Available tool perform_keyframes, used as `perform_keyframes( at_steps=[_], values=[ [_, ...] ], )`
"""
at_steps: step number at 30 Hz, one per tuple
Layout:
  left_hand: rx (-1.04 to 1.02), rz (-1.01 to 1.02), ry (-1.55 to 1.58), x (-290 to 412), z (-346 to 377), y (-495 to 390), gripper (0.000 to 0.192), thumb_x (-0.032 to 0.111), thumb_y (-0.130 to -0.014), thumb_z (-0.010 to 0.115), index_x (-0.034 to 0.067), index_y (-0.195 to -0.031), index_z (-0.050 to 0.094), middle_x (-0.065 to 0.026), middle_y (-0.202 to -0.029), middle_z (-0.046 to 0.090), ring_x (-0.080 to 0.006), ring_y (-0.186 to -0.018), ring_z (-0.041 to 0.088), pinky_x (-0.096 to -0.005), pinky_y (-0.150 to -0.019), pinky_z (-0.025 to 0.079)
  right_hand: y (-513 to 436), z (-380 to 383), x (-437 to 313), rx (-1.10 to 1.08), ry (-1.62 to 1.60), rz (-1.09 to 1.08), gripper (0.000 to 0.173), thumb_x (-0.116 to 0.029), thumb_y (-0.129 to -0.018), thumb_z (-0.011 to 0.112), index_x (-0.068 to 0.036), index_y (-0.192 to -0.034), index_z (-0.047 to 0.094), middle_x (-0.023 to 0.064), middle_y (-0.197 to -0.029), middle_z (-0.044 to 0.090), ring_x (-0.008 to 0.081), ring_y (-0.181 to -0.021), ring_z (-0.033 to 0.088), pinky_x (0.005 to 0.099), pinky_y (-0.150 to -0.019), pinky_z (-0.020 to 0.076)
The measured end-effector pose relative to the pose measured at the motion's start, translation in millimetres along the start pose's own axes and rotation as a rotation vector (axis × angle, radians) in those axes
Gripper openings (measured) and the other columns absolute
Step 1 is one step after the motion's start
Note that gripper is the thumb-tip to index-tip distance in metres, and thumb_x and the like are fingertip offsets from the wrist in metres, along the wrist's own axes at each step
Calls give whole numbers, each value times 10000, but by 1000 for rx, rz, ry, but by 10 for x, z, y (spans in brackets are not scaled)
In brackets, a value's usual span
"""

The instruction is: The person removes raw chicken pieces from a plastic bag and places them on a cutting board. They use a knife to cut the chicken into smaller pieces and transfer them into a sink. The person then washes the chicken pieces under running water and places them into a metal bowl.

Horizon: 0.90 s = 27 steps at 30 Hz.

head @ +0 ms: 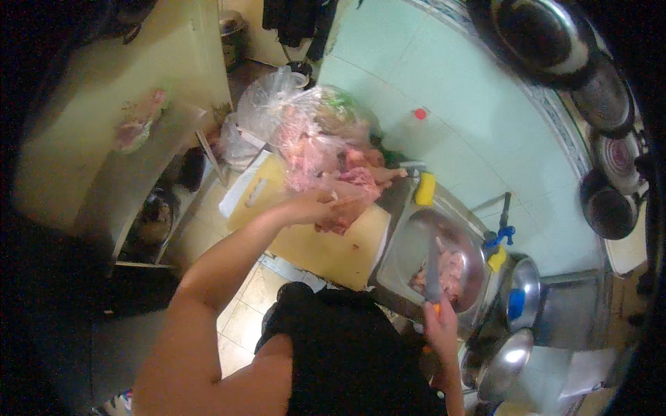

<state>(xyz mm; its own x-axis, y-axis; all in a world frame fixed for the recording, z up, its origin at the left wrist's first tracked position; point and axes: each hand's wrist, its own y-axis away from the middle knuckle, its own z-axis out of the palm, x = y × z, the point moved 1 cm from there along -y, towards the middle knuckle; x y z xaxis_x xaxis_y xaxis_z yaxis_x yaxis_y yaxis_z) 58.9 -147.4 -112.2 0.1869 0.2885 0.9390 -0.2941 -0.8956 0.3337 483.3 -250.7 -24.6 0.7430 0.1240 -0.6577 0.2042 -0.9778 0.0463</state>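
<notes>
My left hand (317, 205) rests on raw poultry (348, 205) at the upper edge of a yellow cutting board (307, 249); its fingers partly hide the meat, so its grip is unclear. Behind the hand, more raw poultry lies in a clear plastic bag (317, 119). In my right hand (441, 325) is a knife (433, 270) with an orange handle, its blade pointing up the picture over the sink. Below the blade, cut raw meat pieces (447, 270) lie in a round metal bowl (476, 249).
The bowl stands in a metal sink (398, 260). A yellow sponge (425, 189) sits at the sink's corner, near a blue-handled faucet (502, 236). Metal basins (525, 286) are at the right. Pans (609, 205) hang along the tiled wall (442, 78).
</notes>
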Motion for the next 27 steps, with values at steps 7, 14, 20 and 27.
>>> perform_keyframes(
  at_steps=[7,14,20,27],
  values=[
    [-36,-74,-665,-222,344,94,279,200,-889,678,2,-1067,760,-168,-1035,765,-322,-905,739,-460,-818,590,-476,222,-4,-152,-56,-202,206,-214,-1028,647,-19,-1054,584,195,-776,636,333,-690,653,430,-634,488],
    [375,197,-1107,-394,1096,257,583,414,-881,734,30,-1315,674,-203,-1461,588,-414,-1417,466,-602,-1200,323,-667,443,96,-248,-91,-225,200,-208,-1028,628,-18,-1032,564,222,-786,646,428,-713,658,467,-640,497],
    [548,224,-1369,-470,1692,104,815,544,-939,644,-61,-1472,525,-269,-1597,433,-462,-1547,300,-677,-1275,119,-851,562,61,-254,-115,-356,222,-221,-1025,635,-13,-1027,558,265,-832,671,482,-784,681,517,-661,511],
    [386,481,-1225,-444,1966,-28,583,385,-931,705,28,-1384,621,-239,-1497,529,-438,-1495,398,-685,-1253,202,-1223,765,-107,-335,-88,-365,248,-243,-1018,636,-15,-1033,542,293,-862,687,534,-836,672,590,-697,508]
  ],
)
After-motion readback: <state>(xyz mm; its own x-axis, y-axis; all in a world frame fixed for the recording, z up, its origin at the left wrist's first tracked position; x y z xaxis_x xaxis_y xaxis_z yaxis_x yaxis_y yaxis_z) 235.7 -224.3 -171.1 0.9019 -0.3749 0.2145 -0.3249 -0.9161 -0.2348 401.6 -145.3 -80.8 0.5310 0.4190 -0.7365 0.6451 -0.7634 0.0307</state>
